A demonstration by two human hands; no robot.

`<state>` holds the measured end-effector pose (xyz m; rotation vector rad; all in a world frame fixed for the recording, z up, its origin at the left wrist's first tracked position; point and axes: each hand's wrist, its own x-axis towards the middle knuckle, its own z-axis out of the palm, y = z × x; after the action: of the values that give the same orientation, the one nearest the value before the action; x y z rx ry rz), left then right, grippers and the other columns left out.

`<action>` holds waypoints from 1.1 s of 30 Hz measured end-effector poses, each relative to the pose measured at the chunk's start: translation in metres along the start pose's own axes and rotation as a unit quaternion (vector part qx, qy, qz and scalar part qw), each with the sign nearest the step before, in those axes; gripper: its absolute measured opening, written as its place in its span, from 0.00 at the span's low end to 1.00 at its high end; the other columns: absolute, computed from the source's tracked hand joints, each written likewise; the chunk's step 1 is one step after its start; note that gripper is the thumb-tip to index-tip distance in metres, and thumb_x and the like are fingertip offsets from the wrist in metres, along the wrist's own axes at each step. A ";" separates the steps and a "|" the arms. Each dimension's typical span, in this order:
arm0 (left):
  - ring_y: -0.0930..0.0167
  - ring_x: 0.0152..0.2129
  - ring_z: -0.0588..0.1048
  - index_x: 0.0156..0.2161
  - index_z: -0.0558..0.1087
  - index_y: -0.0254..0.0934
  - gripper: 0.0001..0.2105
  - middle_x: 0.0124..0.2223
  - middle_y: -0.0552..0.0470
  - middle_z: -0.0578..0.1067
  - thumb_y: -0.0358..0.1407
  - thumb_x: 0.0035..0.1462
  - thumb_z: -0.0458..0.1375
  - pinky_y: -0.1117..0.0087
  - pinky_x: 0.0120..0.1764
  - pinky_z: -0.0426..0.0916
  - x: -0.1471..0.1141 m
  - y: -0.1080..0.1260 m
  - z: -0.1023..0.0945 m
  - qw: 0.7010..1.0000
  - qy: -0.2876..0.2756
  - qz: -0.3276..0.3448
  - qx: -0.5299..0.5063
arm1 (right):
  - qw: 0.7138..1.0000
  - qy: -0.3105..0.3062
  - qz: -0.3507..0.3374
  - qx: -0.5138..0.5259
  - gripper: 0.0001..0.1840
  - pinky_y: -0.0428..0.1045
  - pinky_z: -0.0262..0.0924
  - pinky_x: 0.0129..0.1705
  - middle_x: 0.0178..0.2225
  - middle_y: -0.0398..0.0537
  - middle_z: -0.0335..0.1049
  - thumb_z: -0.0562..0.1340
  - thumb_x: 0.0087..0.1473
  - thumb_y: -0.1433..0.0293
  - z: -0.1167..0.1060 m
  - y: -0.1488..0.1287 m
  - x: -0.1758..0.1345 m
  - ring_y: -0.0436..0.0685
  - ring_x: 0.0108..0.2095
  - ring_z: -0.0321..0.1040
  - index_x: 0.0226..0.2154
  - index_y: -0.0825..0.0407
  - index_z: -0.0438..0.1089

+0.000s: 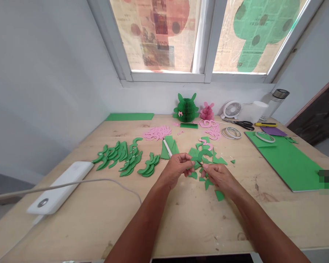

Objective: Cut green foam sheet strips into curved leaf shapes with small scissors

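My left hand (180,166) is closed, its thumb and fingers pinching a curved green paper cutout (205,155) above the table. Close beside it, my right hand (219,176) pinches something thin and dark near the same cutout; its kind is too small to make out. Irregular green paper scraps (220,195) lie under and around both hands. Just beyond my left hand, a white pen-like tool (167,148) rests on green paper (174,145). To the left are several stacks of wavy green cutouts (150,166).
Pink paper cutouts (157,133) lie farther back. Green (186,110) and pink (207,111) honeycomb paper figures stand by the wall. At right are tape rolls (233,133), scissors (245,125), a yellow cutter (266,124) and a green sheet (287,160). A cable crosses a white power bank (61,188).
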<state>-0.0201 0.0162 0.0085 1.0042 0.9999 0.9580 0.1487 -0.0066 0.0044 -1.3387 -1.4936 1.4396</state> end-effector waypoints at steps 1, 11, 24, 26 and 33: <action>0.78 0.11 0.64 0.25 0.65 0.35 0.08 0.16 0.56 0.69 0.33 0.39 0.61 0.77 0.16 0.57 0.000 0.000 0.000 1.000 0.000 -0.001 0.000 | 1.000 -0.001 0.000 -0.001 0.26 0.45 0.30 0.16 0.11 0.33 0.38 0.55 0.50 0.50 0.000 0.000 0.000 0.45 0.14 0.34 0.20 0.55 0.67; 0.78 0.12 0.64 0.24 0.65 0.35 0.09 0.16 0.56 0.70 0.34 0.38 0.62 0.77 0.17 0.57 0.002 0.000 -0.002 1.000 -0.005 -0.010 -0.017 | 1.000 -0.007 0.019 0.017 0.26 0.44 0.30 0.15 0.10 0.33 0.39 0.55 0.50 0.49 0.000 -0.001 -0.001 0.45 0.13 0.34 0.21 0.55 0.68; 0.78 0.12 0.64 0.24 0.65 0.35 0.09 0.16 0.57 0.69 0.34 0.38 0.62 0.76 0.17 0.56 -0.002 0.002 0.001 1.000 -0.005 -0.013 -0.009 | 1.000 -0.012 0.014 0.023 0.26 0.43 0.31 0.14 0.09 0.33 0.40 0.55 0.50 0.50 0.000 0.002 0.001 0.44 0.12 0.34 0.20 0.55 0.67; 0.78 0.12 0.64 0.24 0.65 0.35 0.09 0.16 0.56 0.69 0.34 0.38 0.62 0.76 0.17 0.56 -0.002 0.002 0.000 1.000 -0.008 -0.013 -0.008 | 1.000 -0.015 0.006 0.022 0.25 0.44 0.31 0.14 0.09 0.33 0.40 0.55 0.50 0.50 0.000 0.003 0.001 0.44 0.12 0.34 0.20 0.55 0.68; 0.78 0.12 0.63 0.24 0.65 0.35 0.08 0.16 0.57 0.69 0.33 0.39 0.61 0.76 0.17 0.56 0.001 0.000 -0.003 1.000 -0.017 -0.014 -0.001 | 1.000 -0.018 0.003 0.016 0.25 0.44 0.30 0.15 0.10 0.33 0.39 0.54 0.51 0.51 -0.001 0.005 0.001 0.44 0.13 0.33 0.20 0.55 0.67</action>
<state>-0.0225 0.0173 0.0081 0.9991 0.9821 0.9170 0.1500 -0.0059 -0.0010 -1.3068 -1.4846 1.4915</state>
